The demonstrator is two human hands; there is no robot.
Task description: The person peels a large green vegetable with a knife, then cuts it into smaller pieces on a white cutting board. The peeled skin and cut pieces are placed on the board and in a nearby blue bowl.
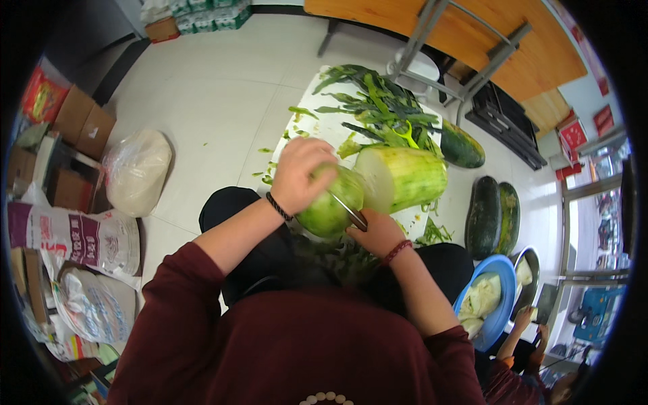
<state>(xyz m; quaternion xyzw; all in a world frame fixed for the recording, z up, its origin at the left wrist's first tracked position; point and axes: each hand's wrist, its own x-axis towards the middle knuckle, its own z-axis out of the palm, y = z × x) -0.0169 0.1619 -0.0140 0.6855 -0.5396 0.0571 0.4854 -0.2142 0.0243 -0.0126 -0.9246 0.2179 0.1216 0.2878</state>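
A peeled green piece of winter melon (331, 210) stands between my hands, above my lap. My left hand (306, 172) lies over its top and left side, a little blurred. The brown handle of a knife (358, 220) is in my right hand (377, 233), and its blade lies against the melon piece; how deep it goes is hidden. Just right of this piece a larger peeled melon (415, 177) rests on the white board (309, 126), its pale cut face turned towards my left hand. Dark green peelings (374, 96) and a yellow-green peeler (406, 135) lie beyond it.
Whole dark melons (484, 217) lie on the floor at right, another (461, 144) beside the board. A blue basin (498, 329) holds pale melon pieces, near a co-worker's hands (526, 319). Sacks (86, 238) and boxes line the left; a wooden table (364, 12) stands ahead.
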